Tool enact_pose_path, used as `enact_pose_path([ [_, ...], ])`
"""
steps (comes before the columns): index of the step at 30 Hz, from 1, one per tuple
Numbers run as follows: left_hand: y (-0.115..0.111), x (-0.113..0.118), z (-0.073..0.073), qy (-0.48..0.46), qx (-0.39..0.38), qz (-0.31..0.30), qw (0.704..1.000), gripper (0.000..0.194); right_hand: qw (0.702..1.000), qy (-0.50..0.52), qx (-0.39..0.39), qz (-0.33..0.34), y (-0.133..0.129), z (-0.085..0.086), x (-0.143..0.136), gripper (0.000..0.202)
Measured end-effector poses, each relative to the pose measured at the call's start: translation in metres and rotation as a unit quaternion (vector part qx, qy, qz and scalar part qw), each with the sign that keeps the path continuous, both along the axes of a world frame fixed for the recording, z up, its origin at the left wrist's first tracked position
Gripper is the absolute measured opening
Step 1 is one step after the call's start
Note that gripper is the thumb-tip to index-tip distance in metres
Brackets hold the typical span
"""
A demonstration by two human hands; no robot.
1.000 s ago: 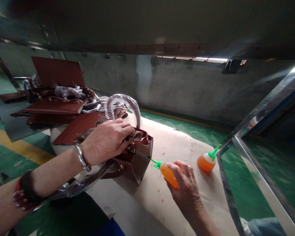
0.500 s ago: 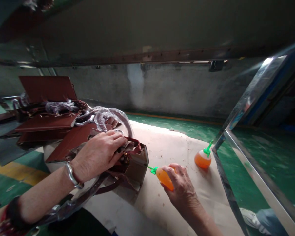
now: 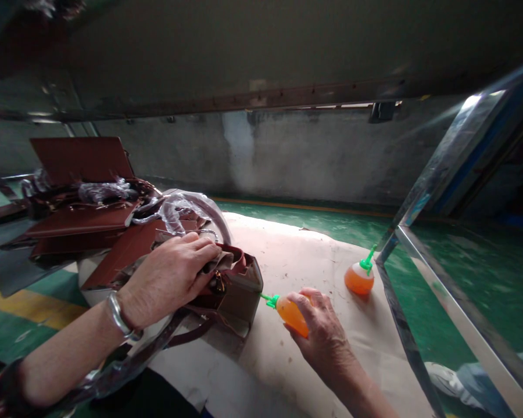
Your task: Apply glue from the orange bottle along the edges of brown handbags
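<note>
A brown handbag (image 3: pixel 230 302) lies on its side on the paper-covered board, its bottom edge facing right. My left hand (image 3: pixel 169 273) is closed on the bag's upper part near its gold hardware; the fingertips are partly hidden. In my right hand (image 3: pixel 318 325) is a squeeze bottle (image 3: pixel 290 313) of orange liquid, tilted with its green nozzle pointing left. The nozzle tip meets the bag's edge, though I cannot tell whether it touches. Plastic-wrapped handles (image 3: pixel 196 209) arch behind my left hand.
A second squeeze bottle (image 3: pixel 359 281) stands upright at the right on the pale paper (image 3: pixel 287 249). More brown bags (image 3: pixel 82 220) are piled at the left. A metal frame (image 3: pixel 453 302) borders the right side, and a dark panel (image 3: pixel 261 46) hangs overhead. A person's shoe (image 3: pixel 444 377) shows at lower right.
The view has shifted slightly. My left hand has moved a little left and down on the bag; the right hand still holds the bottle by the bag's edge.
</note>
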State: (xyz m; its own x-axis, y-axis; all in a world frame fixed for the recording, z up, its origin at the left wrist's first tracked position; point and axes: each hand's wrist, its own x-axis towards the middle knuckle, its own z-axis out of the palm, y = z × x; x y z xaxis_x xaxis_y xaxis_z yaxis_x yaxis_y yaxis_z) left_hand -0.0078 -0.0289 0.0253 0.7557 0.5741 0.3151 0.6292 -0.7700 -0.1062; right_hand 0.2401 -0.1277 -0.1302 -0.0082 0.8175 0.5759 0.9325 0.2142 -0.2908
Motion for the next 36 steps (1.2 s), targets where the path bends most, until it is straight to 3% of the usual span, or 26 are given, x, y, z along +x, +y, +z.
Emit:
enact_pose_path([
  [13, -0.006, -0.004, -0.003, 0.008, 0.001, 0.007, 1.0, 0.018, 0.999, 0.028, -0.031, 0.012, -0.006, -0.002, 0.0, 0.048],
  [20, -0.014, -0.01, -0.005, -0.003, 0.036, -0.013, 0.999, 0.017, 0.988, 0.098, -0.109, 0.051, -0.016, -0.002, -0.003, 0.049],
  [25, -0.023, -0.016, -0.008, -0.005, 0.063, -0.027, 0.998, 0.017, 0.989, 0.11, -0.09, 0.038, -0.012, -0.003, 0.0, 0.046],
  [31, -0.035, -0.025, -0.013, -0.004, 0.049, -0.017, 0.999, 0.02, 0.98, 0.13, -0.125, 0.079, -0.018, -0.003, -0.002, 0.046],
  [36, -0.044, -0.03, -0.017, 0.007, 0.075, -0.027, 0.997, 0.021, 0.98, 0.138, -0.123, 0.073, -0.022, -0.001, -0.003, 0.042],
])
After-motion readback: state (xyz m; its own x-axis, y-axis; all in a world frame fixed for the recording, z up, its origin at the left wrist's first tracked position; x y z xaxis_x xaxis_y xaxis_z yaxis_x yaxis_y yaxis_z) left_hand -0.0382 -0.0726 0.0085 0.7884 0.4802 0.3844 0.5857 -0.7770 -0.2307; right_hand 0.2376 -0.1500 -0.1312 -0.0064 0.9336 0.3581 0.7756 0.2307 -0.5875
